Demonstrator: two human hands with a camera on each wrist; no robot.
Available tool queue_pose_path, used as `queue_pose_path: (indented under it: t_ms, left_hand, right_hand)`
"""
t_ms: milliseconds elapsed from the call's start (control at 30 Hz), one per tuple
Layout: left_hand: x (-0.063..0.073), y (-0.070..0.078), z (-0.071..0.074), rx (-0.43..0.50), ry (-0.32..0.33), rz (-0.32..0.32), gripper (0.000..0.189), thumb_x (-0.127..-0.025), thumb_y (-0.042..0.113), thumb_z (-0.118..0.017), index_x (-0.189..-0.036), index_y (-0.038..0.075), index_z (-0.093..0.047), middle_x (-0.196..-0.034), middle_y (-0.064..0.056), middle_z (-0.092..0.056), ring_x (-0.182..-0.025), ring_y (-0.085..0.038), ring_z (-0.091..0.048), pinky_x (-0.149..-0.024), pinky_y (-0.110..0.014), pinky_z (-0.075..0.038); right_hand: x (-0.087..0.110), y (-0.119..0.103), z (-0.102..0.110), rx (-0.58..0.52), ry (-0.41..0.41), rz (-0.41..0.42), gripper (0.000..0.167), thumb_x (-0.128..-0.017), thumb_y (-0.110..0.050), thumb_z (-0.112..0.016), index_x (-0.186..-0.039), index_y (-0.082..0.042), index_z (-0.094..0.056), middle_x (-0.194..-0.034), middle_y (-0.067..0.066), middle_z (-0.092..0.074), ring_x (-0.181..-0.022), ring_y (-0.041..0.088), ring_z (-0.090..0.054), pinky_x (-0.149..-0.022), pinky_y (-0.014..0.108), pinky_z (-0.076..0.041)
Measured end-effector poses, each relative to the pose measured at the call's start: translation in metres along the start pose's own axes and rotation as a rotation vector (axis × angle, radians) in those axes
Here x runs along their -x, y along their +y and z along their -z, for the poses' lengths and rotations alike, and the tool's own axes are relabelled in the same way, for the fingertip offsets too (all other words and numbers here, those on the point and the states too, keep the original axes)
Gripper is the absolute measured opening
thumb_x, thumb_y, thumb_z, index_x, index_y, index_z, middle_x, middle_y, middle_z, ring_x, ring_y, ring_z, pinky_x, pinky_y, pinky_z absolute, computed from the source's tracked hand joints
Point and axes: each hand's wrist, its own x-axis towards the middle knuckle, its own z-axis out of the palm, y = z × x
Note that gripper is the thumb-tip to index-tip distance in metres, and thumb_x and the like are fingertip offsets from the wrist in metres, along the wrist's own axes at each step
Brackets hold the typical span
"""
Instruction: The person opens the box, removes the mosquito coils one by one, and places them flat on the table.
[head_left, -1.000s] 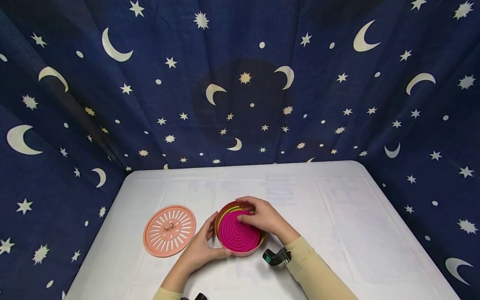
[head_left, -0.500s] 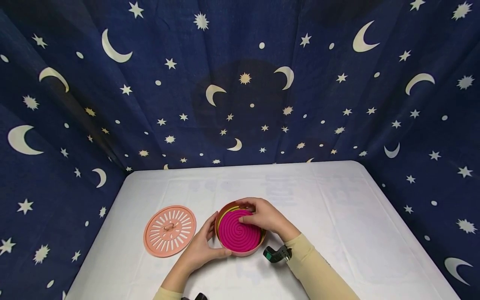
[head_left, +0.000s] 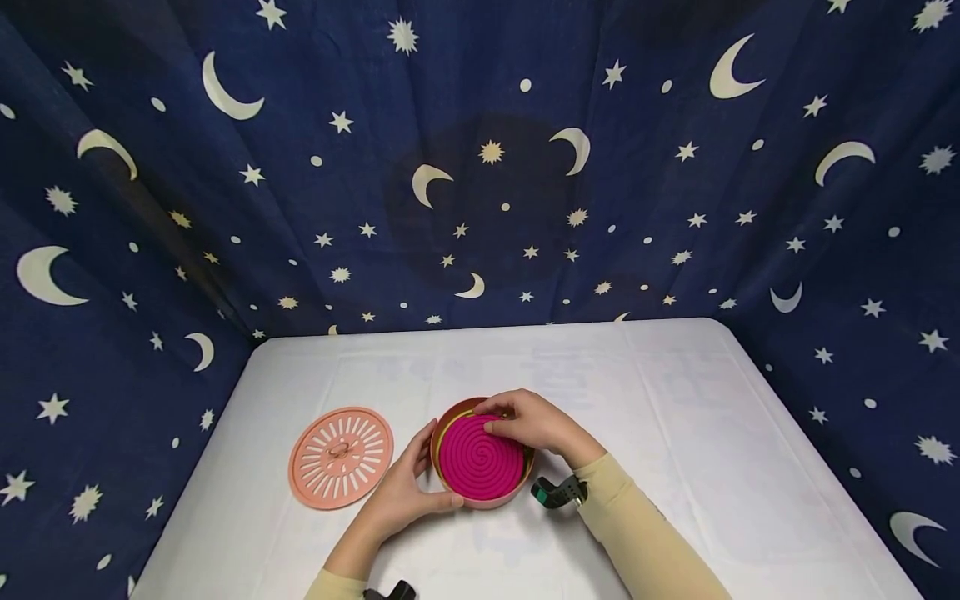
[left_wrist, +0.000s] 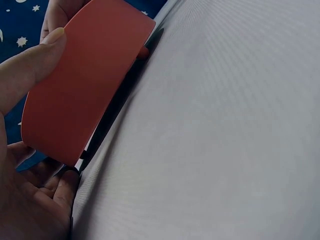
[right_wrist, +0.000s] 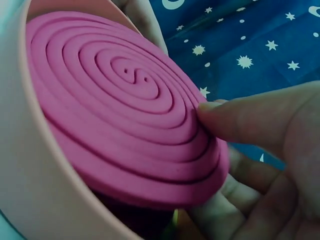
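Observation:
A magenta mosquito coil (head_left: 480,460) lies tilted in the mouth of a round coral-pink box (head_left: 491,503). My right hand (head_left: 534,422) pinches the coil at its far right edge, thumb on top and fingers beneath. In the right wrist view, the pinched side of the coil (right_wrist: 125,120) stands raised above the box rim (right_wrist: 45,135). My left hand (head_left: 408,492) holds the box at its left side, with the thumb (left_wrist: 37,65) on its outer wall. Something yellow shows along the inner rim; the rest of the inside is hidden by the coil.
Left of the box, a coral-pink slotted lid (head_left: 341,458) with a small central loop lies flat on the white table (head_left: 660,417). A dark blue curtain (head_left: 480,83) with moons and stars surrounds the table's back and sides. Each wrist carries a black camera.
My right hand has shifted slightly right with the coil's edge in its pinch, and the coil moves a little with it. My left hand keeps its hold on the box.

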Motion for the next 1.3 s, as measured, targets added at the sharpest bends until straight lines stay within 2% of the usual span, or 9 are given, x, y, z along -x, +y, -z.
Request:
queue_pose_path:
  t_ms: [233, 400, 700, 900, 1033, 1167, 1300]
  left_hand:
    - [-0.001, -0.001, 0.0, -0.005, 0.013, 0.003, 0.121, -0.059, 0.046, -0.095, -0.156, 0.033, -0.025, -0.153, 0.001, -0.039, -0.135, -0.023, -0.044, -0.113, -0.041, -0.035]
    - [0.0, -0.001, -0.001, 0.006, 0.004, 0.006, 0.121, -0.059, 0.044, -0.095, -0.157, 0.031, -0.025, -0.152, 0.001, -0.039, -0.135, -0.022, -0.044, -0.114, -0.04, -0.035]
    - [0.0, -0.002, 0.0, 0.004, 0.003, -0.008, 0.119, -0.06, 0.042, -0.095, -0.155, 0.034, -0.026, -0.152, 0.003, -0.039, -0.136, -0.019, -0.043, -0.114, -0.037, -0.035]
    - [-0.002, -0.004, -0.001, 0.02, 0.006, -0.021, 0.121, -0.058, 0.042, -0.096, -0.156, 0.031, -0.027, -0.152, 0.008, -0.04, -0.135, -0.014, -0.043, -0.113, -0.032, -0.035]
    - [-0.002, -0.004, -0.001, 0.021, 0.013, -0.037, 0.122, -0.059, 0.042, -0.096, -0.157, 0.026, -0.026, -0.151, 0.003, -0.041, -0.135, -0.017, -0.043, -0.113, -0.035, -0.036]
    - [-0.002, -0.004, -0.001, 0.014, 0.018, -0.056, 0.121, -0.059, 0.041, -0.096, -0.157, 0.025, -0.026, -0.151, -0.001, -0.041, -0.137, -0.02, -0.041, -0.113, -0.036, -0.035]
    - [-0.002, -0.004, -0.001, 0.018, 0.011, -0.052, 0.122, -0.06, 0.041, -0.096, -0.157, 0.026, -0.025, -0.152, -0.001, -0.04, -0.138, -0.02, -0.04, -0.114, -0.037, -0.034]
  right_hand:
    - [-0.002, 0.0, 0.006, -0.018, -0.028, -0.019, 0.025, -0.092, -0.015, -0.071, -0.116, -0.021, -0.074, -0.099, -0.009, -0.069, -0.086, 0.013, -0.061, -0.078, 0.032, -0.053]
    - [-0.002, 0.002, 0.007, -0.063, -0.036, -0.027, 0.024, -0.092, -0.015, -0.071, -0.115, -0.022, -0.075, -0.103, -0.007, -0.07, -0.089, 0.014, -0.061, -0.077, 0.031, -0.053]
    - [0.002, 0.012, 0.008, -0.303, 0.012, -0.079, 0.028, -0.09, -0.014, -0.073, -0.119, -0.011, -0.073, -0.103, 0.006, -0.07, -0.081, 0.018, -0.065, -0.069, 0.03, -0.059]
    - [0.006, 0.017, 0.011, -0.457, 0.109, -0.093, 0.036, -0.091, -0.013, -0.072, -0.126, -0.007, -0.069, -0.113, 0.011, -0.067, -0.083, 0.018, -0.066, -0.068, 0.031, -0.06]
    - [0.01, 0.021, 0.016, -0.572, 0.189, -0.091, 0.04, -0.092, -0.012, -0.071, -0.131, -0.004, -0.064, -0.12, 0.015, -0.065, -0.084, 0.019, -0.067, -0.068, 0.031, -0.061]
    - [0.015, 0.026, 0.023, -0.658, 0.284, -0.093, 0.042, -0.093, -0.011, -0.07, -0.133, -0.003, -0.061, -0.115, 0.017, -0.064, -0.083, 0.017, -0.066, -0.066, 0.026, -0.06]
    - [0.019, 0.032, 0.031, -0.711, 0.367, -0.086, 0.043, -0.094, -0.011, -0.069, -0.135, -0.002, -0.059, -0.11, 0.016, -0.065, -0.08, 0.014, -0.065, -0.062, 0.022, -0.058]
